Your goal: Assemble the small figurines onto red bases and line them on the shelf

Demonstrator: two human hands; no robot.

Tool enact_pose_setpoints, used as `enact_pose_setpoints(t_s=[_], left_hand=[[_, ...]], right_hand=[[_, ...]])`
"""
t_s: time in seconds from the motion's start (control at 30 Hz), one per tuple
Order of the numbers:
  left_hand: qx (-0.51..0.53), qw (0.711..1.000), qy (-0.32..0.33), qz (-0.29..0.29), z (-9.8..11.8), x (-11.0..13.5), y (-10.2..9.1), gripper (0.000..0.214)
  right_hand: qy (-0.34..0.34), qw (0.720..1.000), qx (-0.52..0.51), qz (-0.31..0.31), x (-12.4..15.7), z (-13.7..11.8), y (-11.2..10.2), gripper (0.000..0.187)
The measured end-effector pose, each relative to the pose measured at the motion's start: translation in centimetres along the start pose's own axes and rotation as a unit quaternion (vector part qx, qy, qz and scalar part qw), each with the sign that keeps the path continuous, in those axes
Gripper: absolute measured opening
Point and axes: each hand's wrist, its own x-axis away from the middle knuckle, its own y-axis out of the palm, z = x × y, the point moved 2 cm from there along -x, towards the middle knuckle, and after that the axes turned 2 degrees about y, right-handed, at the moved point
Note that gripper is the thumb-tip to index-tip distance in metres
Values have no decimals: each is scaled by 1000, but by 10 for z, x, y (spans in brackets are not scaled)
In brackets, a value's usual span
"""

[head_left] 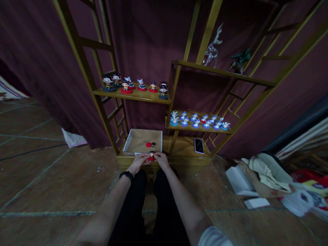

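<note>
Two bare arms [186,201] reach forward over a pair of legs in black trousers [166,212]. A pale striped sleeve [214,236] is on the right arm, and a black band [126,175] is on the left wrist. The left hand [140,160] and the right hand [161,160] come close together. Between them is a small toy figure with black hair and red at the bottom [151,155]. Both hands hold it with their fingers, one from each side. The toy is up off the floor, by the near edge of an open, shallow cardboard box with white sides [135,136]. Inside the box lie a flat, round red piece [149,145] and a little dark piece [153,144] just beside it.

The box sits on the low part of a brown wooden shelf stand [176,155]. A dark phone with a pale edge [199,146] lies to the right. Up on the left shelf, little figures with red or black bases [125,87] stand in a group. On the right shelf are mostly blue and purple figures [196,123], with one red base among them. Higher up stand a clear statue [212,51] and a dark green one [241,61].
</note>
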Motion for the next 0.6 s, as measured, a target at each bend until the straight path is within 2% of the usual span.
enact_pose_setpoints(t_s=[0.13, 0.33, 0.6], left_hand=[[18, 1000, -1, -4, 1, 0, 0, 26], [41, 999, 13, 33, 1, 0, -1, 32], [60, 997, 3, 38, 1, -1, -4, 13]], right_hand=[[1, 1000, -1, 3, 1, -2, 0, 18], [-3, 1000, -15, -8, 4, -10, 1, 18], [2, 997, -64, -42, 6, -12, -1, 22]])
